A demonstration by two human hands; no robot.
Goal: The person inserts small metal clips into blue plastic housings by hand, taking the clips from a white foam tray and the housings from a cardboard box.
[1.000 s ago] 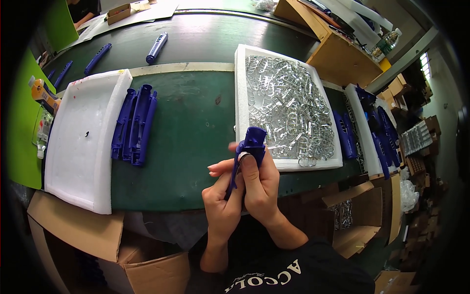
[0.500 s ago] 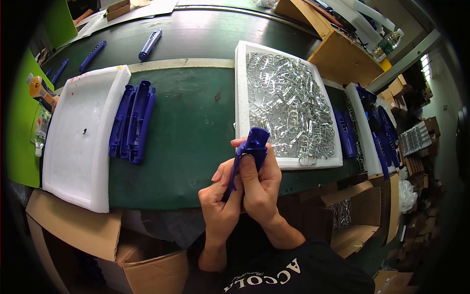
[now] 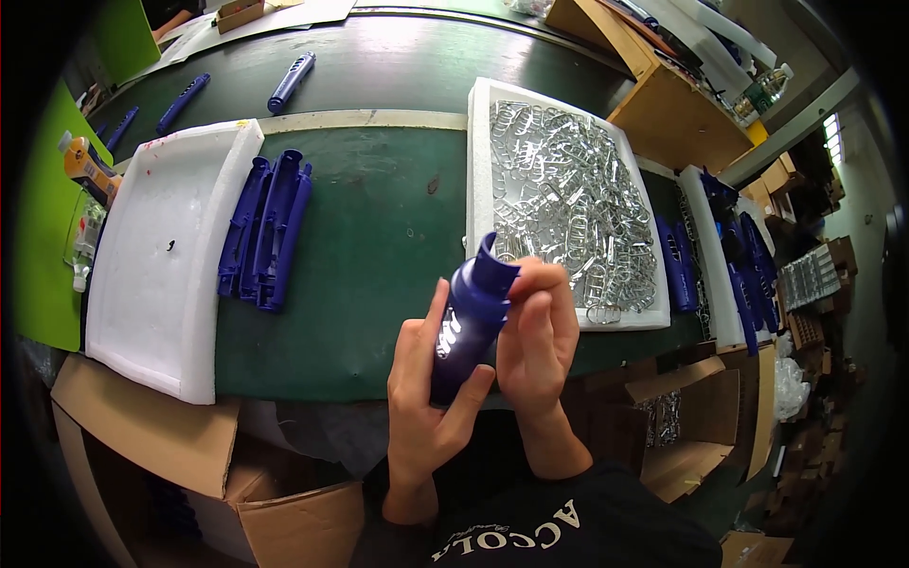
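Note:
My left hand (image 3: pixel 421 407) is closed around a dark blue plastic tool casing (image 3: pixel 467 331), fingers along its left side and thumb across its lower right. The casing stands tilted in front of me, its rounded outer side with pale slot-like marks facing up and a curved lip at the top. My right hand (image 3: pixel 538 346) is beside its upper right edge, the bent index finger reaching the casing and the thumb raised apart. Whether those fingertips hold anything small is hidden. Behind lies a white foam tray (image 3: pixel 481 180) heaped with bent metal wire clips (image 3: pixel 568 199).
Several open blue casing halves (image 3: pixel 275 232) lie beside another white foam tray (image 3: pixel 142 275) on the left. More casings (image 3: pixel 674 265) are at the right. Blue casings (image 3: pixel 292 83) rest on the dark conveyor (image 3: pixel 398 71). Cardboard boxes (image 3: pixel 298 525) stand below the table edge.
The casing has turned over from its hollow inner side to its rounded outer side. My right thumb has come off it, and the right hand has shifted to its right edge.

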